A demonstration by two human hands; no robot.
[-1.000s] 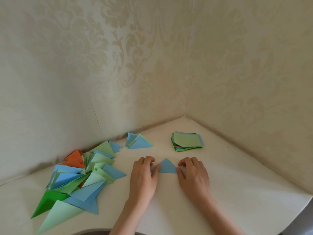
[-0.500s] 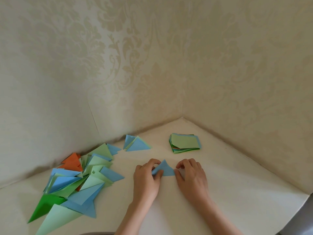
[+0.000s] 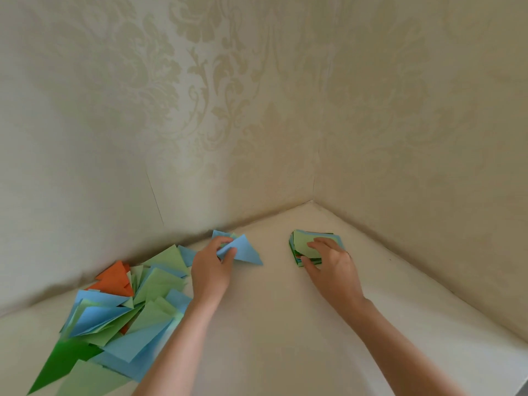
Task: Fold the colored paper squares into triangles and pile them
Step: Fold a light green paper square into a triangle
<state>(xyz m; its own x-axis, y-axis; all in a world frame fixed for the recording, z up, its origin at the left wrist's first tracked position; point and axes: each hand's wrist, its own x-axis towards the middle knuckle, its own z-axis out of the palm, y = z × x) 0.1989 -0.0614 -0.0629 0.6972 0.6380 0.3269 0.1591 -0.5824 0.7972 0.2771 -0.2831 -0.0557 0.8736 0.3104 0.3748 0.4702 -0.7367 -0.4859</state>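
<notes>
My left hand (image 3: 211, 267) pinches a folded blue triangle (image 3: 244, 251) by its left corner, over a small group of folded triangles (image 3: 221, 233) near the back wall. My right hand (image 3: 331, 261) rests on the stack of unfolded paper squares (image 3: 304, 244), whose top sheet is light green; fingers lie over the top sheet and the thumb is at the stack's front edge. A large loose pile of folded triangles (image 3: 123, 312) in blue, light green, dark green and orange spreads at the left.
The white table (image 3: 285, 324) sits in a corner between two walls covered in cream patterned wallpaper (image 3: 228, 110). The table's right edge (image 3: 514, 375) shows at the lower right.
Both hands left the table's middle. My left hand carried the blue triangle back and left to the small group; my right hand moved back and right onto the square stack.
</notes>
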